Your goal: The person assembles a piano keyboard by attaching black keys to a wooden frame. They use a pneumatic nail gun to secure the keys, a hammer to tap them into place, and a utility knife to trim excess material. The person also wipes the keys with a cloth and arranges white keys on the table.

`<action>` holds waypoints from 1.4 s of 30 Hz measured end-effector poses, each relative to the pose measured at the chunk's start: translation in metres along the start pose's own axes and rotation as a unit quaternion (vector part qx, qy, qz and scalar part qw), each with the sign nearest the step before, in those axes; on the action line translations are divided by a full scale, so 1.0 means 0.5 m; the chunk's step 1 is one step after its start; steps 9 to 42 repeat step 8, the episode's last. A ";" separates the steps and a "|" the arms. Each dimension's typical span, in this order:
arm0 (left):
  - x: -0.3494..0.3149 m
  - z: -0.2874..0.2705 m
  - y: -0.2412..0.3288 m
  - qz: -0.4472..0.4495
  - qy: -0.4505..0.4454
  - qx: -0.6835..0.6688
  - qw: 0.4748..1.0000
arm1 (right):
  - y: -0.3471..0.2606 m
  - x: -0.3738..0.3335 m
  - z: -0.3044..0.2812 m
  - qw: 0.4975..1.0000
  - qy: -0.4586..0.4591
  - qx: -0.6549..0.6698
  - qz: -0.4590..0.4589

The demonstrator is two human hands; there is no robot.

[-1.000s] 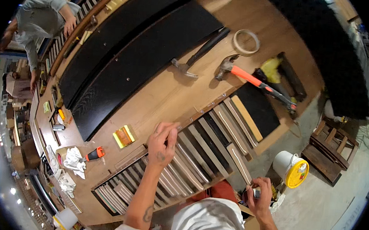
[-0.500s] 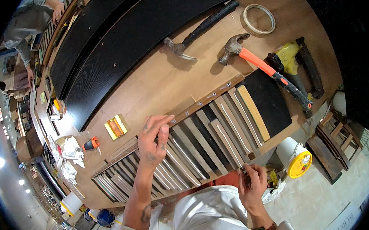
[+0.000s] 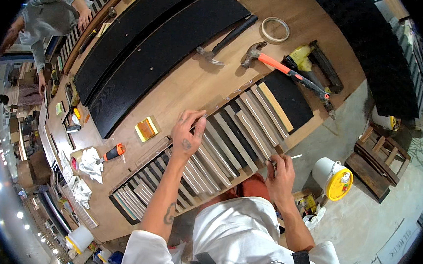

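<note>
Across the bench lies a curved row of wooden slats (image 3: 217, 138), brown, grey and black, several with a white line along their top. My left hand (image 3: 188, 133) is at the far edge of the row, thumb and fingers pinched together; what lies between them is too small to make out. My right hand (image 3: 281, 175) has its curled fingers closed at the near end of a brown slat (image 3: 254, 135) that bears a white line. A thin wooden strip (image 3: 233, 95) with small metal pieces runs along the row's far edge.
Beyond are black curved panels (image 3: 163, 55), a black-handled hammer (image 3: 209, 56), an orange-handled claw hammer (image 3: 275, 64), a tape roll (image 3: 275, 29) and a yellow-black tool (image 3: 302, 57). An orange-black cutter (image 3: 114, 152) lies left. A lidded white bucket (image 3: 327, 177) stands right. Another person (image 3: 53, 15) works far left.
The view has shifted, so the bench appears moved slightly. My left hand stays pinched at the row's far edge, and my right hand remains at the slat's near end.
</note>
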State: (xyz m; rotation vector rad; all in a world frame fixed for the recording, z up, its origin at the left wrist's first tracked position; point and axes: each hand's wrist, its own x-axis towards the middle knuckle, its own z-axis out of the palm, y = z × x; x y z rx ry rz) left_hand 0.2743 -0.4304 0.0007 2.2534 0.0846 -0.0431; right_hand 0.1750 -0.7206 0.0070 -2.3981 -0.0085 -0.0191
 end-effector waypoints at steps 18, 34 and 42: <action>-0.002 -0.006 0.003 0.044 0.018 -0.019 0.999 | -0.040 0.015 -0.066 1.000 -0.020 0.018 -0.014; -0.002 -0.006 0.003 0.044 0.018 -0.019 0.999 | -0.040 0.015 -0.066 1.000 -0.020 0.018 -0.014; -0.002 -0.006 0.003 0.044 0.018 -0.019 0.999 | -0.040 0.015 -0.066 1.000 -0.020 0.018 -0.014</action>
